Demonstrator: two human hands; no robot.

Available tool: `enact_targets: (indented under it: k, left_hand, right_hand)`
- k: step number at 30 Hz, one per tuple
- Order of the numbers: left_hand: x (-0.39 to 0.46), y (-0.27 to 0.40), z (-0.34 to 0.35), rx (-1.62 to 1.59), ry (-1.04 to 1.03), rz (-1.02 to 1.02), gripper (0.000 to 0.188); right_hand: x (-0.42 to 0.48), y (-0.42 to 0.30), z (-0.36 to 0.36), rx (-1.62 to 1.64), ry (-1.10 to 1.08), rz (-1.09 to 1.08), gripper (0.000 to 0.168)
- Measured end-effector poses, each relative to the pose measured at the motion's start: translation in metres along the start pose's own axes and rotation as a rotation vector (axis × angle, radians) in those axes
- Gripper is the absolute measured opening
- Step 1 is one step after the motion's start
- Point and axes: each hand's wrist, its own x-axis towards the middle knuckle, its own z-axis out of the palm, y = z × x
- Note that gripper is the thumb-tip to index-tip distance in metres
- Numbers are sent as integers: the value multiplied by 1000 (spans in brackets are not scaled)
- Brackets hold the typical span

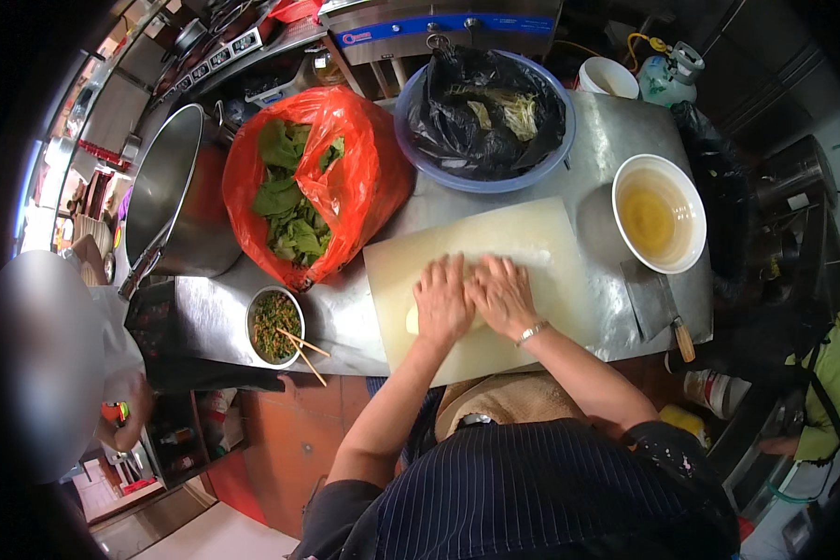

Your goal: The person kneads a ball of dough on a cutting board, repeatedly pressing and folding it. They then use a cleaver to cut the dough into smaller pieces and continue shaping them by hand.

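On the pale cutting board [462, 364] lies a pale piece of what looks like dough [412, 320], mostly hidden under my hands. My left hand [444, 297] presses flat over it, fingers stretched away from me. Beside it, thumbs close together, my right hand [500, 295] also lies palm down, with a metal watch or bracelet on the wrist. Whether the dough runs beneath the right palm is hidden. A cleaver [647, 297] with a wooden handle rests right of the board.
A white bowl of yellow liquid [647, 213] stands above the cleaver. Leafy greens fill a red plastic bag [371, 161]. Nearby are a black-bag-lined blue basin [486, 185], a large steel pot [210, 238] and a bowl of chopped filling [274, 325] with chopsticks. People stand at both sides.
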Motion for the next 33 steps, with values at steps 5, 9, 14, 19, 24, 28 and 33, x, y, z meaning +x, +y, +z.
enact_targets:
  k: [5,9,14,19,24,28,33]
  left_hand:
    - [-50,-2,13,149,50,116,57]
    - [-107,-1,19,179,55,190,55]
    - [-6,-14,-4,61,-131,-40,49]
    - [-54,-11,6,145,18,66,59]
    - [-109,6,-10,187,-60,105,67]
    - [-79,46,1,119,-61,118,71]
    - [-32,37,20,177,-13,65,69]
  right_hand:
    - [-42,23,34,-164,110,-247,63]
    - [-90,32,41,-83,172,-408,71]
    - [-12,24,28,-4,145,-151,63]
    - [-44,34,34,-52,178,-293,62]
    - [-80,41,22,97,42,-375,63]
    - [-43,49,11,242,246,-257,50]
    - [-41,89,1,-245,276,-120,56]
